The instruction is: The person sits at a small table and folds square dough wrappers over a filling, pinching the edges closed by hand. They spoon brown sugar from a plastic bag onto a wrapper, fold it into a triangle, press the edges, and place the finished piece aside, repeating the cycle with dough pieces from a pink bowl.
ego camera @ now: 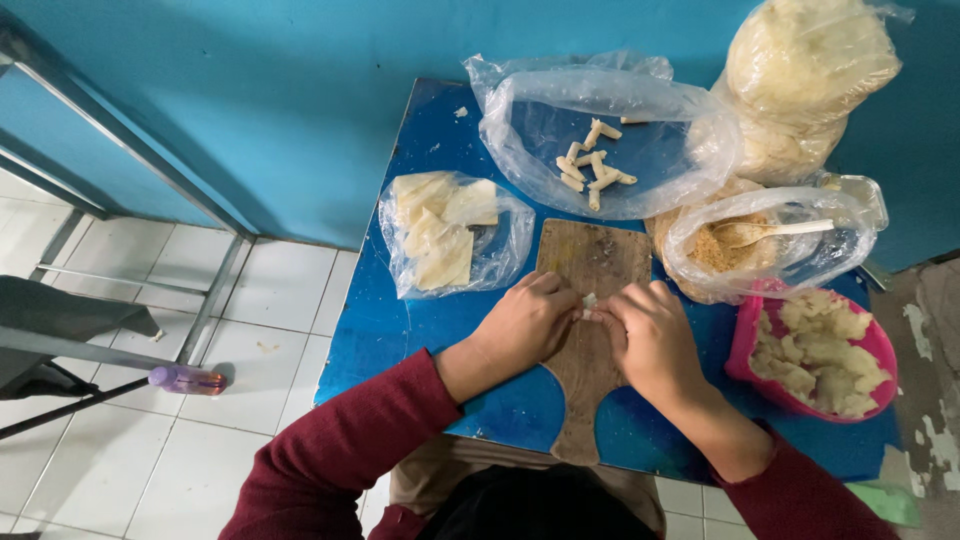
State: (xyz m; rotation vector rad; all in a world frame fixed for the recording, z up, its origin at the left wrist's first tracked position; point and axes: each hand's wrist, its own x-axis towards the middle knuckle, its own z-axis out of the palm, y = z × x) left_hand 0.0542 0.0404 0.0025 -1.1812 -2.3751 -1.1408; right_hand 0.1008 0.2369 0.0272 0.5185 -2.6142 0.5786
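My left hand and my right hand meet over a wooden cutting board on a small blue table. Both pinch a small pale piece of dough wrapper between their fingertips. A plastic bag of pale wrapper sheets lies left of the board. Behind the board a clear bag holds several finished rolled pieces. A pink bowl of pale mashed filling stands right of my right hand.
A bag of brown crumbs with a spoon sits at the right, and two large bags of pale shredded stuff stand behind it. Blue wall at the back. White floor tiles, a metal frame and a purple lighter at the left.
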